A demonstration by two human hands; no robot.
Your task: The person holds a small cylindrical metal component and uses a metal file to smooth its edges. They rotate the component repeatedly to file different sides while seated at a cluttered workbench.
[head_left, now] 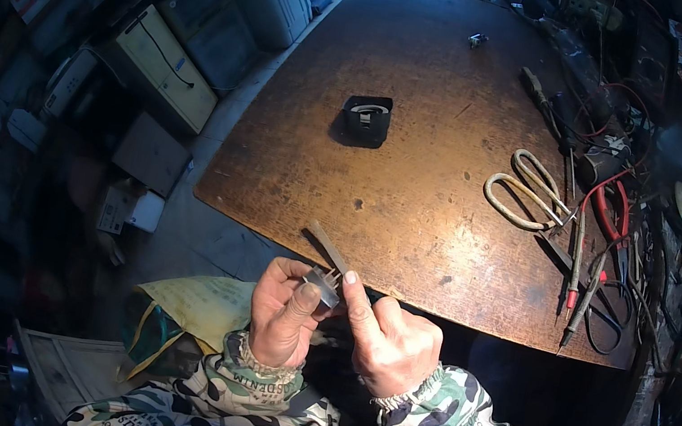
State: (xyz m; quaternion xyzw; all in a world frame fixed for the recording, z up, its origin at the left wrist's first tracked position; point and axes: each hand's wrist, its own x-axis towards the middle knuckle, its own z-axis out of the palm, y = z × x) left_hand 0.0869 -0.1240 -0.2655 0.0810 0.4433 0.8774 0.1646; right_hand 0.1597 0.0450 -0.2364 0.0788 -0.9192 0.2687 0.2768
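Note:
My left hand [283,312] and my right hand [390,340] meet just below the near edge of the brown wooden table [430,119]. Between their fingertips I hold a small grey metal part [322,284] with short prongs. A flat grey strip [328,246] sticks up from it over the table edge toward the upper left; which hand grips the strip I cannot tell. Both forearms wear camouflage sleeves. A small black square casing [366,119] lies alone on the table, far from both hands.
Pale-handled scissors [527,191], red-handled pliers [612,215], probes and tangled wires crowd the table's right side. A tiny part [477,41] lies at the far end. Boxes and white appliances [168,64] stand on the floor to the left; a yellow bag [192,305] lies beside my left arm.

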